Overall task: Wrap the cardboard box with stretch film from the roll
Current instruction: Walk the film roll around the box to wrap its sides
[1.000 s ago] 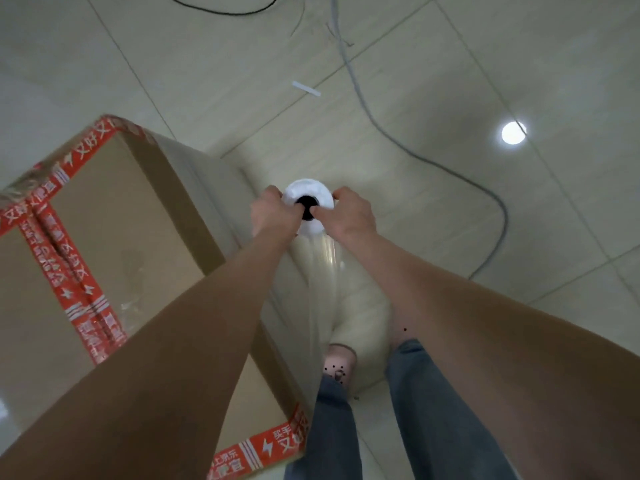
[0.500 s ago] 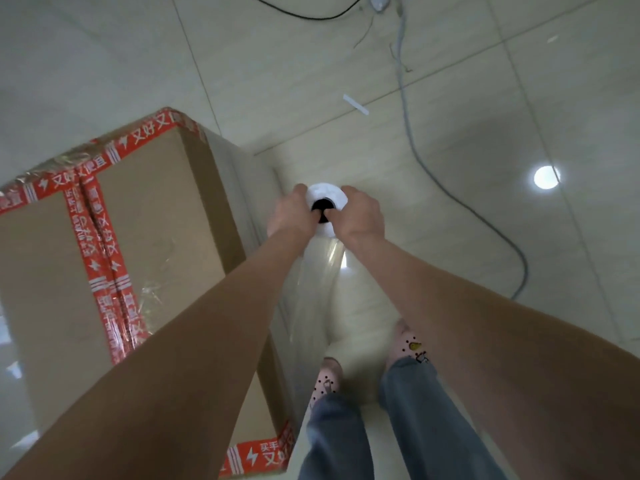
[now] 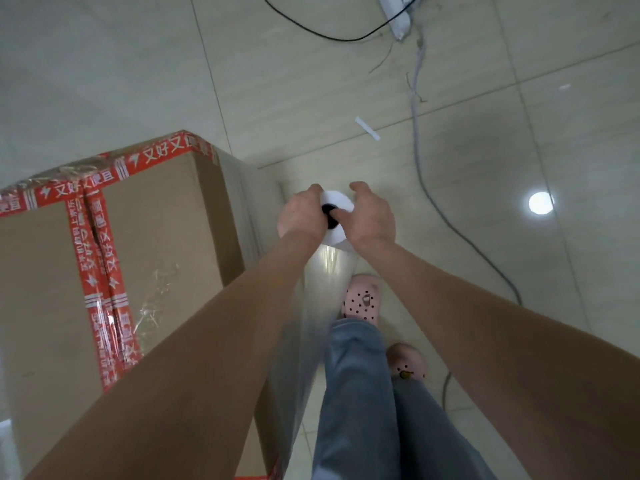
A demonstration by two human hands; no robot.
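Cardboard box point(image 3: 162, 237) stands on the tiled floor point(image 3: 104, 64) at the left of the head view, tall and brown, its top seams sealed with red printed tape point(image 3: 100, 271); clear film point(image 3: 311, 306) already covers its right side and stretches from there to the roll point(image 3: 337, 202), which is held upright just beside the box's right face; only the roll's white top end and dark core show plainly. Left hand point(image 3: 301, 213) grips the left rim of the roll, fingers curled round it; right hand point(image 3: 372, 216) grips the right rim, thumb at the core hole. Below the hands are jeans point(image 3: 356, 393) and pink shoes point(image 3: 362, 299); a grey cable point(image 3: 420, 161) runs across the floor at the right, a black cable point(image 3: 311, 29) and a white power strip point(image 3: 398, 12) lie at the top; a white paper strip point(image 3: 367, 128) lies beyond the roll.
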